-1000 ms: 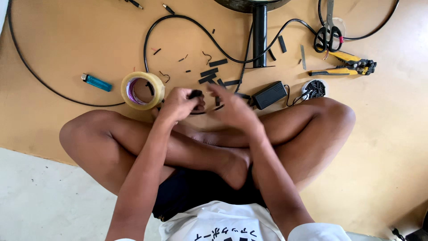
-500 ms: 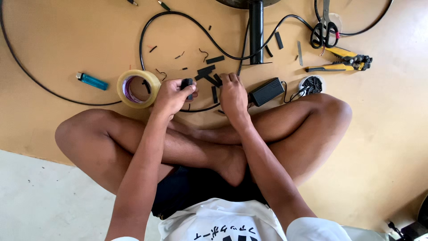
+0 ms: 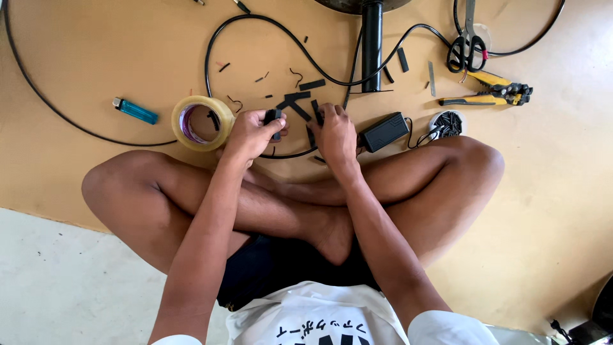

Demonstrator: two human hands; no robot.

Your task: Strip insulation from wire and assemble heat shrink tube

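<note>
While crossed legs rest on the tan floor (image 3: pixel 96 57), a small black piece (image 3: pixel 274 121) is gripped in the left hand (image 3: pixel 250 135), fingers closed around it, just right of the roll of clear tape (image 3: pixel 202 122). The right hand (image 3: pixel 336 133) is curled at another black strip (image 3: pixel 317 112), though a firm hold cannot be told. Cut black strips (image 3: pixel 295 101) are scattered just beyond both hands. A black power adapter (image 3: pixel 384 131) lies right of them, a blue lighter (image 3: pixel 135 111) far left, and scissors (image 3: pixel 466 39) and yellow wire strippers (image 3: pixel 491 92) far right.
</note>
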